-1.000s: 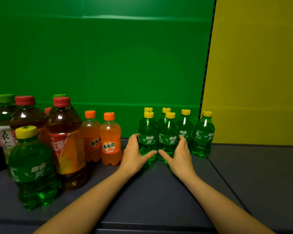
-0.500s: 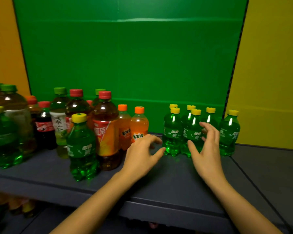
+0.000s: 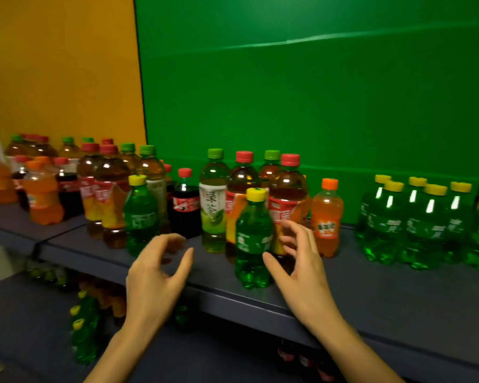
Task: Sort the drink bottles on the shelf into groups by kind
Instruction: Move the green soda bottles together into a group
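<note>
A: What's on the grey shelf (image 3: 371,294)?

B: Mixed bottles, with a green soda cluster (image 3: 415,225) at its right end.

A: Nearer?

B: A lone green bottle (image 3: 253,239) by the front edge. The right hand (image 3: 296,261), fingers spread, is beside it, thumb perhaps touching. The left hand (image 3: 155,269), loosely curled, holds nothing.

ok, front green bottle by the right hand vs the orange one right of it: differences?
The green bottle has green liquid and a yellow cap; the orange bottle has orange liquid and an orange cap. The green bottle stands near the shelf edge beside the right hand; the orange bottle sits further back. Both are small, upright and capped.
</note>
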Motion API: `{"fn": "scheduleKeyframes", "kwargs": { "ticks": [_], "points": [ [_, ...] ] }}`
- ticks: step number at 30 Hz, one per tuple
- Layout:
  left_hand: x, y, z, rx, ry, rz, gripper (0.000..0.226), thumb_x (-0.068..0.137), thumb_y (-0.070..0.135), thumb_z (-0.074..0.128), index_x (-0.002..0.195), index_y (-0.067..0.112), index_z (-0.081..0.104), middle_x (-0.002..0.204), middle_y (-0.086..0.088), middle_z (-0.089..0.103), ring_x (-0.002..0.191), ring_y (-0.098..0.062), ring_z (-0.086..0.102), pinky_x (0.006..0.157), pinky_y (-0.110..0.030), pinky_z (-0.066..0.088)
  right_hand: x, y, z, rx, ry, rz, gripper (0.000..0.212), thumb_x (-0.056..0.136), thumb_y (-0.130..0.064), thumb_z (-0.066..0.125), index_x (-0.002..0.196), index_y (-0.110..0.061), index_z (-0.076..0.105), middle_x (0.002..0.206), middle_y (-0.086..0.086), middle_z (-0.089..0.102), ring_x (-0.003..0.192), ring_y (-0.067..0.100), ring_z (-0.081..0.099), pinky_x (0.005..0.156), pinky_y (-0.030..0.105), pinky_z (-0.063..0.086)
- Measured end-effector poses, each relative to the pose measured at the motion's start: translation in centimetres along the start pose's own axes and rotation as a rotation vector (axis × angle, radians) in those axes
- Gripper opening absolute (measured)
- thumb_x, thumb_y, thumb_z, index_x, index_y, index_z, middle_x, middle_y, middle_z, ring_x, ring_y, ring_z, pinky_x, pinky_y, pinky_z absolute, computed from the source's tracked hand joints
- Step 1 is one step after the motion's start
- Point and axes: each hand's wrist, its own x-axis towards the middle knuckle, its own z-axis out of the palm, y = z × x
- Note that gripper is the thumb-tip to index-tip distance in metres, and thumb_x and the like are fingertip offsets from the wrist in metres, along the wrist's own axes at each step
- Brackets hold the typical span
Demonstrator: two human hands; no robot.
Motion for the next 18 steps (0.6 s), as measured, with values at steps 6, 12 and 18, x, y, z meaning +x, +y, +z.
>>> {"fn": "scheduleKeyframes", "kwargs": {
  "ticks": [6, 12, 18],
  "points": [
    [3.0, -6.4, -2.4, 0.104, 0.058, -0.094, 0.063, 0.077, 0.022, 0.071, 0.130, 0.007, 0.040, 0.125, -0.012, 0.045, 0.119, -0.026, 0.045, 0.096, -0.036, 0.041, -0.6, -0.7, 4.5, -0.159, 0.156, 0.059, 0.079, 0.076, -0.019, 0.073, 0.140, -0.022, 0.028, 0.132, -0.009, 0.034, 0.127, 0.016, 0.038, 0.107, 0.039, 0.038],
    [5.4, -9.4, -2.1, 0.035, -0.065, -0.224, 0.086, 0.073, 0.032, 0.075, 0.140, 0.006, 0.026, 0.138, -0.015, 0.039, 0.129, -0.029, 0.038, 0.105, -0.043, 0.036, -0.7, -1.0, 7.2, -0.227, 0.212, 0.164, 0.085, 0.071, -0.026, 0.078, 0.140, -0.014, 0.030, 0.134, 0.005, 0.042, 0.127, 0.019, 0.033, 0.107, 0.040, 0.035],
    [6.0, -11.1, -1.8, -0.195, -0.182, -0.362, 0.073, 0.073, 0.015, 0.074, 0.134, 0.013, 0.034, 0.124, -0.010, 0.055, 0.108, -0.024, 0.054, 0.092, -0.037, 0.045, -0.1, -1.1, 8.6, -0.131, 0.191, 0.292, 0.077, 0.067, -0.032, 0.080, 0.126, -0.019, 0.032, 0.124, -0.002, 0.041, 0.114, 0.015, 0.047, 0.090, 0.027, 0.043]
  ]
}}
